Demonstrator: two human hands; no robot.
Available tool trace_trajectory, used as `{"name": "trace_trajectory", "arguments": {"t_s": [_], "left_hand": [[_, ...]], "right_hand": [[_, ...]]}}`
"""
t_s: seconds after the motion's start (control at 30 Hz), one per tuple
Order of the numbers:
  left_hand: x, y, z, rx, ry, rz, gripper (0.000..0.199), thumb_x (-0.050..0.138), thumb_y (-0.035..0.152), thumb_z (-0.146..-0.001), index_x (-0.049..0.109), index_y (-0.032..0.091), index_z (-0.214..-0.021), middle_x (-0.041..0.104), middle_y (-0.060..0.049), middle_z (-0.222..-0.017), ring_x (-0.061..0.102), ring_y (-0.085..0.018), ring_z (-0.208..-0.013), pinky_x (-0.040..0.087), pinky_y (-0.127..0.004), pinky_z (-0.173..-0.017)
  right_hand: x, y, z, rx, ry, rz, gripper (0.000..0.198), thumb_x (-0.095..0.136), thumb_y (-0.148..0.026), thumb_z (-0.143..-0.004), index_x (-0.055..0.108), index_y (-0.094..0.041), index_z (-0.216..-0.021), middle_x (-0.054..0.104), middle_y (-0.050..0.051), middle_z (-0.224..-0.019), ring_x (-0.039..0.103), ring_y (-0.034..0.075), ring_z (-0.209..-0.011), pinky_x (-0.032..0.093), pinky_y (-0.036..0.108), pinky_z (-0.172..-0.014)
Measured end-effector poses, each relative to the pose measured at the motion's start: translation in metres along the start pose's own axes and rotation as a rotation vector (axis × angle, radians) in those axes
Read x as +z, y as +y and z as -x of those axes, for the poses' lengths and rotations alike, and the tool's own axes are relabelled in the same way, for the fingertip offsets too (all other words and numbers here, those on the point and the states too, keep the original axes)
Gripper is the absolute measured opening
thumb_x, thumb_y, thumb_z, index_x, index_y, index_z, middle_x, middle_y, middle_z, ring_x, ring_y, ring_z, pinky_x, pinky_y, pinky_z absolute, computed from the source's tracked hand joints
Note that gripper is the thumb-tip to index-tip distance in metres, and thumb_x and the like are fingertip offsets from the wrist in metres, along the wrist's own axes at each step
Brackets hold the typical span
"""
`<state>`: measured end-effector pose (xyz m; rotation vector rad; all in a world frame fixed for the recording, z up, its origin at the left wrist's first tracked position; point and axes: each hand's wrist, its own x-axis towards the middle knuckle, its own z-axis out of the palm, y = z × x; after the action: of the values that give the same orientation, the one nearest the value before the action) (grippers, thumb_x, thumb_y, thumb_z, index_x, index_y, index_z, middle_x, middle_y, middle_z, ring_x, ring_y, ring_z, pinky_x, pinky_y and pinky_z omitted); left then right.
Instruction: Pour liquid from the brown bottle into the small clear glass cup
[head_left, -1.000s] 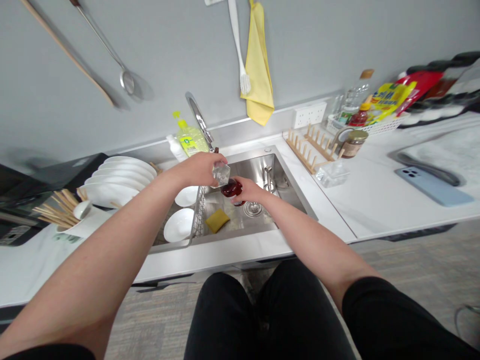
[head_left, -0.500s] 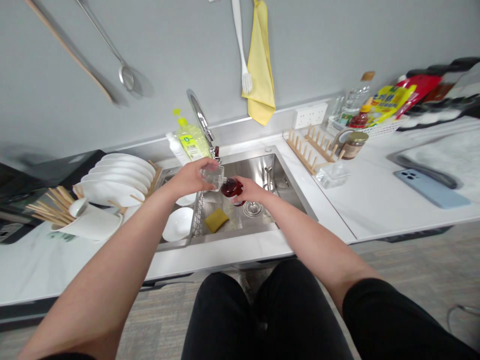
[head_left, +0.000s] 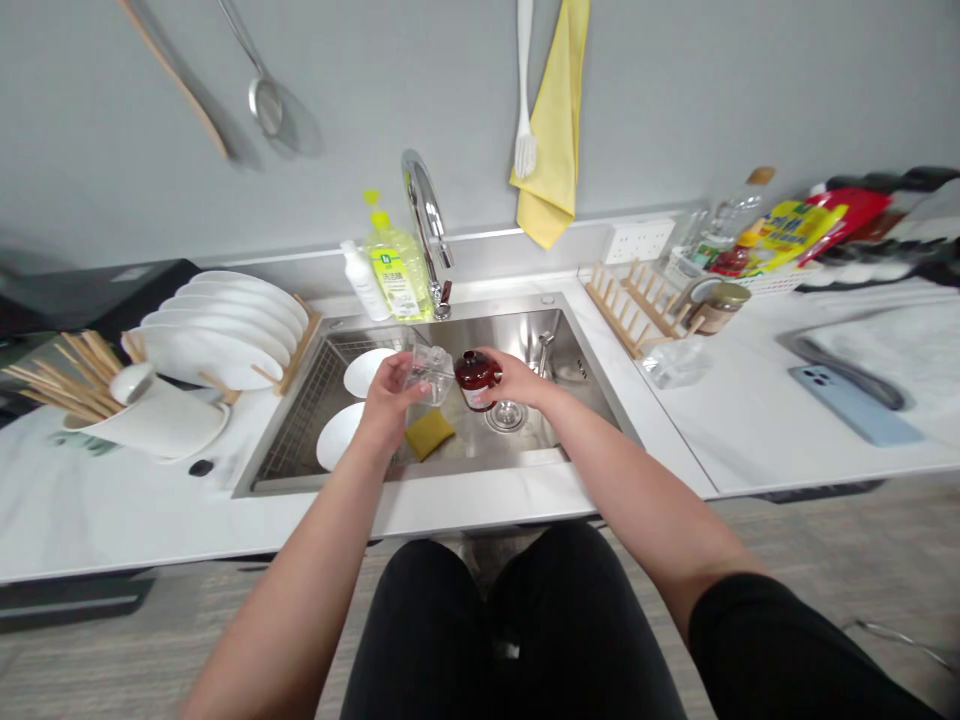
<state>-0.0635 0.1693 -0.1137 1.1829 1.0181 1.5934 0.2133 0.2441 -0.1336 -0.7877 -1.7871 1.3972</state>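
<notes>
Over the sink (head_left: 495,462), my left hand (head_left: 386,400) is closed around a small clear container (head_left: 435,378). Close to its right side, my right hand (head_left: 514,378) grips a dark red-brown bottle (head_left: 474,372) with a pale label. The bottle's uncapped-looking mouth points mostly upward. Whether the container holds any liquid, I cannot tell. A yellow sponge (head_left: 429,434) lies on the sink floor below my hands. Left of it, a white bowl (head_left: 339,437) is partly covered by my left forearm, with another white bowl (head_left: 367,370) behind it.
A chrome faucet (head_left: 426,215) rises behind the sink beside a yellow-green soap bottle (head_left: 399,270). White plates (head_left: 202,345) and a chopstick holder (head_left: 169,425) stand left. On the right are a wooden rack (head_left: 630,310), a jar (head_left: 716,308), clear plastic (head_left: 675,362) and a phone (head_left: 855,403).
The bottle has turned from leaning toward the clear container to nearly upright. My left hand has lowered and turned with the container. The camera view has shifted slightly.
</notes>
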Motion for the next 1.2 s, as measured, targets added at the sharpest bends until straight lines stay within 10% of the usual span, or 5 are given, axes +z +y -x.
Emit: {"name": "trace_trajectory", "arguments": {"t_s": [0.23,0.5,0.8,1.2], "left_hand": [[-0.021,-0.002,0.06,0.049,0.003,-0.029,0.095,0.108,0.034,-0.067,0.063,0.033,-0.151,0.075,-0.007,-0.132,0.075,-0.028,-0.125,0.065,-0.041,-0.104],[-0.03,0.003,0.102,-0.003,-0.066,-0.183,0.086,0.105,0.042,-0.07,0.062,0.028,-0.142,0.076,-0.01,-0.135,0.078,-0.032,-0.122,0.065,-0.05,-0.109],[-0.026,0.004,0.102,0.069,-0.111,-0.469,0.077,0.101,0.05,-0.073,0.07,0.025,-0.139,0.078,-0.012,-0.135,0.077,-0.034,-0.122,0.059,-0.055,-0.116],[-0.021,0.007,0.101,0.026,-0.099,-0.457,0.082,0.1,0.055,-0.067,0.071,0.022,-0.137,0.082,-0.013,-0.127,0.078,-0.034,-0.117,0.061,-0.052,-0.105]], "right_hand": [[0.0,-0.006,0.009,-0.013,0.09,0.01,0.097,0.109,-0.036,-0.058,0.069,-0.02,-0.145,0.082,0.012,-0.136,0.078,0.037,-0.127,0.057,0.058,-0.121],[0.006,-0.04,0.045,-0.067,0.274,-0.001,0.095,0.112,-0.046,-0.057,0.071,-0.025,-0.141,0.082,0.01,-0.136,0.078,0.037,-0.126,0.057,0.058,-0.122],[-0.005,-0.087,0.172,-0.071,0.528,0.164,0.093,0.111,-0.05,-0.061,0.071,-0.026,-0.142,0.083,0.011,-0.136,0.081,0.038,-0.122,0.062,0.06,-0.117],[-0.058,-0.082,0.315,0.096,0.761,0.196,0.095,0.11,-0.047,-0.058,0.069,-0.024,-0.14,0.086,0.014,-0.132,0.083,0.037,-0.114,0.064,0.058,-0.112]]}}
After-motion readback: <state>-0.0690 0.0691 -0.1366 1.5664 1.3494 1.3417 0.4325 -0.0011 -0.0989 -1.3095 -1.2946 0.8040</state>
